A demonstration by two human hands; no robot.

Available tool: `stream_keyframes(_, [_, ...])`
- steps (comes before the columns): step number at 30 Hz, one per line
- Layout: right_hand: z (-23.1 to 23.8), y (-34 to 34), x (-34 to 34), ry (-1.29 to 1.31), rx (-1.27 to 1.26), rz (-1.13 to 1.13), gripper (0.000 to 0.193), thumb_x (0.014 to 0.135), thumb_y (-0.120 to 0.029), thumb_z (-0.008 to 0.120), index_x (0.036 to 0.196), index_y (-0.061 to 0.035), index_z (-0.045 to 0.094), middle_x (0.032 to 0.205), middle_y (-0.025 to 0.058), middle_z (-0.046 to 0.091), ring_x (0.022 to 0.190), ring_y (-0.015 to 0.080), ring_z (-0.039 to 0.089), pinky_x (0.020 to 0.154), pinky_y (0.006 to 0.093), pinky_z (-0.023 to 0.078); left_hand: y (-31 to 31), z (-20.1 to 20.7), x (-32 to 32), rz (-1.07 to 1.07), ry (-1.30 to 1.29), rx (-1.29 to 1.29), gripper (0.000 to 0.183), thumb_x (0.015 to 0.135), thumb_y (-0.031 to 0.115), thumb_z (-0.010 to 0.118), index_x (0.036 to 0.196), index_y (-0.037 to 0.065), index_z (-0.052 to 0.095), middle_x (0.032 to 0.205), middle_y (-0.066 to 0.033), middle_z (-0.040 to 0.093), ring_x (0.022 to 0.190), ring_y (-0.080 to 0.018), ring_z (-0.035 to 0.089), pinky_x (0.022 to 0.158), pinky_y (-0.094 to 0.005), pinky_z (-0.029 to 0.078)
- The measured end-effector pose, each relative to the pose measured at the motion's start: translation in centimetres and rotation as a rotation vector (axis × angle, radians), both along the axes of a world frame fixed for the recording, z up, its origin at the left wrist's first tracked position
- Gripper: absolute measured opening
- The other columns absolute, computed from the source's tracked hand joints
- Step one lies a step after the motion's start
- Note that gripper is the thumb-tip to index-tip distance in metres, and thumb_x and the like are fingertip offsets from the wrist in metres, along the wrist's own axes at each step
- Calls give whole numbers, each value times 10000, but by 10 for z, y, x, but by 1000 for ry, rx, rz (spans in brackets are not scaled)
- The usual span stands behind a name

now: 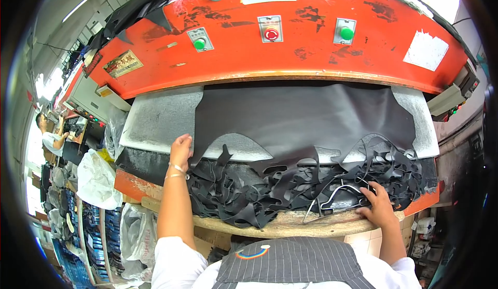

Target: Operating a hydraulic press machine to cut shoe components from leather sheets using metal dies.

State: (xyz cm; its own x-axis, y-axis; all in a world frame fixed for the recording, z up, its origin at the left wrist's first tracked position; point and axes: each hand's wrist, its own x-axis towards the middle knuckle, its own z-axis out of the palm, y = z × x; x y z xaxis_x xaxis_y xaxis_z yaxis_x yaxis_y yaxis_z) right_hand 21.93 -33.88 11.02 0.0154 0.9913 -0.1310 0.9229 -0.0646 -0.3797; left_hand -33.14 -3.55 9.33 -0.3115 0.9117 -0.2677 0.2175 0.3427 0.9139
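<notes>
Dark sheet spread on a pale bed, tangled scraps piled along its near side

The orange-red machine front spans the far side, streaked with dark smudges; beneath it lies the pale bed, showing at both ends of the sheet; the sheet, smooth and leather-like, covers most of the bed's middle, its near edge cut into curves.

A heap of dark scraps stands between the person and the sheet, ragged strips overlapping the near edge; a worn wooden rail runs along the heap's near side; a white plastic bag hangs off to the left, well apart from the sheet.

A silver metal frame lies tilted on the scraps, near the rail; the right hand is beside its right end, fingers parted and curved, though whether they grasp it I cannot tell; the left hand is curled at the sheet's left edge; whether it pinches that edge I cannot tell.

Smallest are two green buttons and a red button between them.
</notes>
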Motion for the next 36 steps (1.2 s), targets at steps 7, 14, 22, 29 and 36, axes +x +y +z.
stream_keyframes(7, [-7, 13, -33, -177, -5, -153, 676, 527, -260, 883, 1131, -75, 643, 1280, 190, 503, 1174, 373, 475, 997, 443, 405, 86, -29, -10, -235, 47, -199, 376, 920, 341, 613, 1066, -5, 636, 801, -47, 637, 607, -141, 570, 542, -275, 435])
stream_keyframes(14, [16, -23, -68, -367, 255, -348, 612, 421, -161, 847, 978, -50, 618, 1137, 185, 548, 1024, 390, 539, 857, 468, 454, 123, -52, -18, -328, 616, 215, 277, 814, 248, 696, 937, 1, 676, 837, -154, 696, 791, -309, 662, 740, -409, 501])
stream_keyframes(22, [24, 35, -118, -88, 427, -559, 547, 584, -150, 832, 1060, -23, 595, 1165, 164, 532, 1100, 326, 523, 964, 394, 410, 63, -60, -30, -421, 673, 483, 446, 846, 248, 637, 1254, 82, 561, 1312, -115, 562, 1221, -282, 475, 1030, -475, 342])
stream_keyframes(29, [-13, 263, -258, -23, 390, -217, 583, 607, -384, 846, 1055, -51, 677, 1108, 153, 584, 1070, 341, 555, 923, 410, 468, 38, -74, -36, -552, 773, 524, 557, 897, 222, 578, 1394, 29, 420, 1388, -124, 519, 1359, -309, 379, 1138, -469, 247])
stream_keyframes(36, [-39, 352, -303, -72, 356, -84, 569, 608, -435, 827, 1038, -83, 707, 1102, 115, 592, 1078, 309, 537, 912, 414, 458, 37, -80, -38, -523, 592, 509, 755, 884, 206, 594, 1486, -30, 204, 1412, -126, 495, 1358, -296, 389, 1142, -452, 242])
